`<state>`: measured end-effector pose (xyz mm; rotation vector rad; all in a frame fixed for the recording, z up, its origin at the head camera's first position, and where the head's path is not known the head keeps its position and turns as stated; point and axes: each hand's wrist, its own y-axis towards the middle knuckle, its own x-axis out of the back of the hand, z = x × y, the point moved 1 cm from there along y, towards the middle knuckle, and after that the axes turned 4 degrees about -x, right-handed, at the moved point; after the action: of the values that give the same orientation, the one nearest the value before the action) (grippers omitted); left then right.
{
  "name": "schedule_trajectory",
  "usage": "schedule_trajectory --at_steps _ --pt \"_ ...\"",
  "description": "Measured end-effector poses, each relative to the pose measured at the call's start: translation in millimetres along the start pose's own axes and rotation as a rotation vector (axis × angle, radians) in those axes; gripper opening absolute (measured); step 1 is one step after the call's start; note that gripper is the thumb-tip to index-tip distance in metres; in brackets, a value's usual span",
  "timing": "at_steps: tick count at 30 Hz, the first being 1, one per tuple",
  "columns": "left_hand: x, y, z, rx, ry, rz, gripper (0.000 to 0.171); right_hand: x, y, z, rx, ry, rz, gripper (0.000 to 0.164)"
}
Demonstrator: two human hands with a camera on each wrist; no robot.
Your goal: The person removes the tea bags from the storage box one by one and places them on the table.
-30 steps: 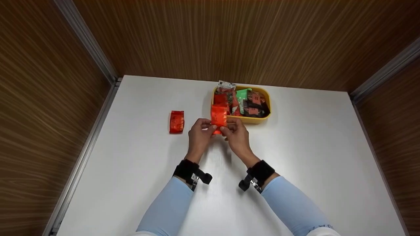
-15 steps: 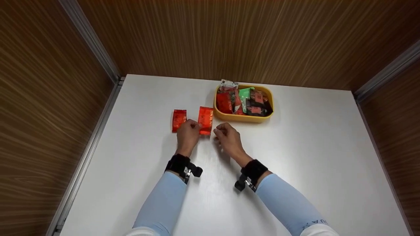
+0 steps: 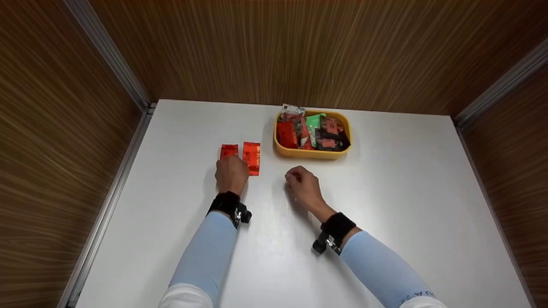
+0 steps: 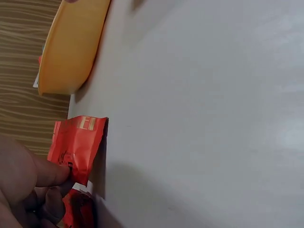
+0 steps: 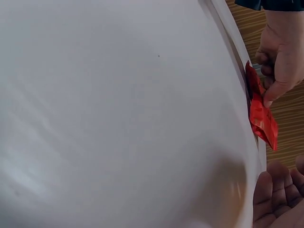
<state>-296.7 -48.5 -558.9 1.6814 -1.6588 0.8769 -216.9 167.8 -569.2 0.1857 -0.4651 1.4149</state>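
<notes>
Two red foil packets lie side by side on the white table. My left hand is over them in the head view and pinches the left edge of the right-hand red packet. In the left wrist view that red packet stands tilted, with a finger against its printed face. The other red packet is partly covered by the hand. My right hand hovers to the right, fingers loosely curled, holding nothing. The right wrist view shows its bare fingers apart from the packet.
A yellow container stands at the back of the table, filled with several packets in red, green and black. A white packet leans over its rear rim. Wood-grain panels enclose the back and sides.
The red packet, first held in both hands before the yellow container, has gone left and down beside the other packet in my left hand. My right hand has let go of it.
</notes>
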Motion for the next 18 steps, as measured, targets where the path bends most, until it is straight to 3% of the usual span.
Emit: schedule_trajectory --at_steps 12,18 --pt "4.9 7.1 5.7 0.03 0.011 0.035 0.034 4.7 -3.7 -4.4 0.018 0.002 -0.018 0.014" --pt "4.3 6.4 1.6 -0.01 -0.003 -0.013 0.031 6.2 -4.2 -6.3 0.014 0.006 -0.017 0.014"
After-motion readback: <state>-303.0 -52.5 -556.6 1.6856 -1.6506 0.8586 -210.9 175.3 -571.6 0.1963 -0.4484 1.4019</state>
